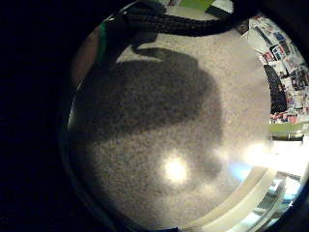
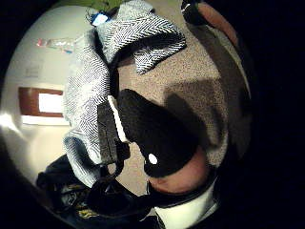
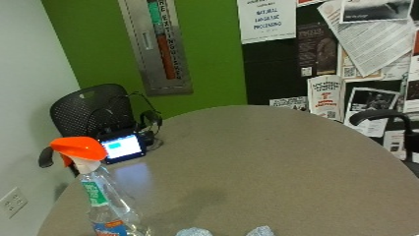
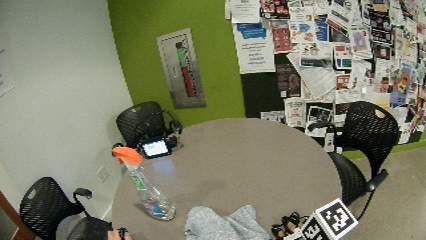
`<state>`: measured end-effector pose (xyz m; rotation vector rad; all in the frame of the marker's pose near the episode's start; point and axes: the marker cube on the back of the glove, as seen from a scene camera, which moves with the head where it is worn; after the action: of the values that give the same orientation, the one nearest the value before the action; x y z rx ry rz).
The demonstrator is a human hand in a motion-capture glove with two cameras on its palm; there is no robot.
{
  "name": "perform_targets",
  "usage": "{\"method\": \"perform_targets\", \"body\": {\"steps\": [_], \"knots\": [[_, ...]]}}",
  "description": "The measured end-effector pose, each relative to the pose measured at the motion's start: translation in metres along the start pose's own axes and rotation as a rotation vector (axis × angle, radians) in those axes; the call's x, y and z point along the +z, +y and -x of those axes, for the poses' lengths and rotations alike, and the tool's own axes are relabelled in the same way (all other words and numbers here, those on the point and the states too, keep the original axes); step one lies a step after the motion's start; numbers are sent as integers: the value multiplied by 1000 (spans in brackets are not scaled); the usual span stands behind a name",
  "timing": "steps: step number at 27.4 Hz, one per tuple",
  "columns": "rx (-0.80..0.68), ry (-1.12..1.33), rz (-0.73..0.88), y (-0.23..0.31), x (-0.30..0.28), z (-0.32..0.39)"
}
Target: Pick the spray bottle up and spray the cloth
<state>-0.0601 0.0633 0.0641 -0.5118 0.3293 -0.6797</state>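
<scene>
Right now the clear plastic spray bottle with the orange trigger head (image 4: 143, 187) stands upright near the edge of the round grey speckled table (image 4: 253, 160), untouched, with the crumpled grey herringbone cloth (image 4: 216, 225) lying just beside it at the same near edge. A small device with a lit blue screen (image 4: 155, 148) sits farther along the rim, well apart from both.

The gloved right hand (image 2: 159, 138) shows only in the thumb-side palm view, where a black-gloved thumb sticks out over the tabletop next to the cloth (image 2: 95, 81). It appears to hold nothing, but the other fingers are out of sight, so I cannot tell whether the hand is open or closed. The little-finger-side view shows only bare table under the hand's shadow.

The step in hand is judged to be the reach for the bottle. To do it well, the hand should approach the neck just below the orange head, wrap it so that a finger can rest on the trigger, lift straight up to avoid tipping the tall bottle, then turn the nozzle toward the cloth before squeezing.
</scene>
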Motion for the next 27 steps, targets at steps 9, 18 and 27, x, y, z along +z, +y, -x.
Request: {"method": "perform_targets", "body": {"steps": [9,18,27], "knots": [[-11,5,9,-3,-2,5],[-10,5,0,-4,-6,3],[24,21,-30,0,-16,-12]]}}
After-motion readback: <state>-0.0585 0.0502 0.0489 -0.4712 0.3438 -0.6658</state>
